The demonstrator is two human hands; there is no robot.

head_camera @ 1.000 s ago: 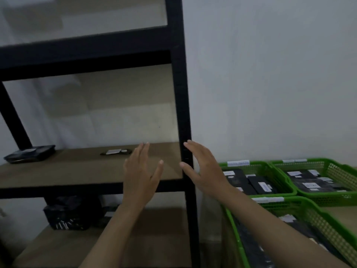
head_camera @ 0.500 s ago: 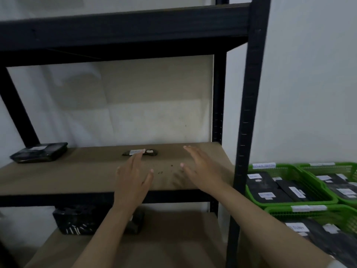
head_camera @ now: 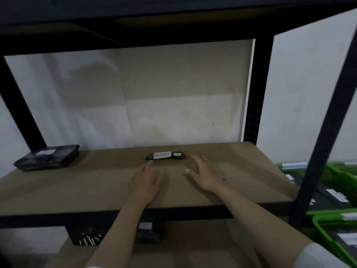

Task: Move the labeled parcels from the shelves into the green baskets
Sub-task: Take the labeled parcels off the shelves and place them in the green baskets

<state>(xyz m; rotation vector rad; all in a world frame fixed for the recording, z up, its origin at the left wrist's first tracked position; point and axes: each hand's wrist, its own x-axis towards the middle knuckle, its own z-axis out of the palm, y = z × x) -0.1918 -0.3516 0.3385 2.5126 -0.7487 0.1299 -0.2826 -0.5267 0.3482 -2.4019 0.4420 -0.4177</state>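
A small flat black parcel (head_camera: 166,155) with a white label lies at the back middle of the brown shelf board (head_camera: 87,184). My left hand (head_camera: 145,182) is open over the board, its fingertips just short of the parcel's left end. My right hand (head_camera: 203,176) is open too, a little to the right of and in front of the parcel. Neither hand holds anything. A larger black parcel (head_camera: 48,156) with a white label rests at the shelf's far left. Green baskets (head_camera: 332,215) with labelled black parcels stand to the right, outside the rack.
Black rack uprights (head_camera: 324,136) stand between the shelf and the baskets. The upper shelf beam (head_camera: 135,33) hangs low overhead. On the lower shelf sits another dark parcel (head_camera: 116,235) with a white label, partly hidden behind my left forearm.
The view has moved closer to the shelf and leftward. Both hands have reached forward over the board toward the small parcel. The baskets have slid to the right edge.
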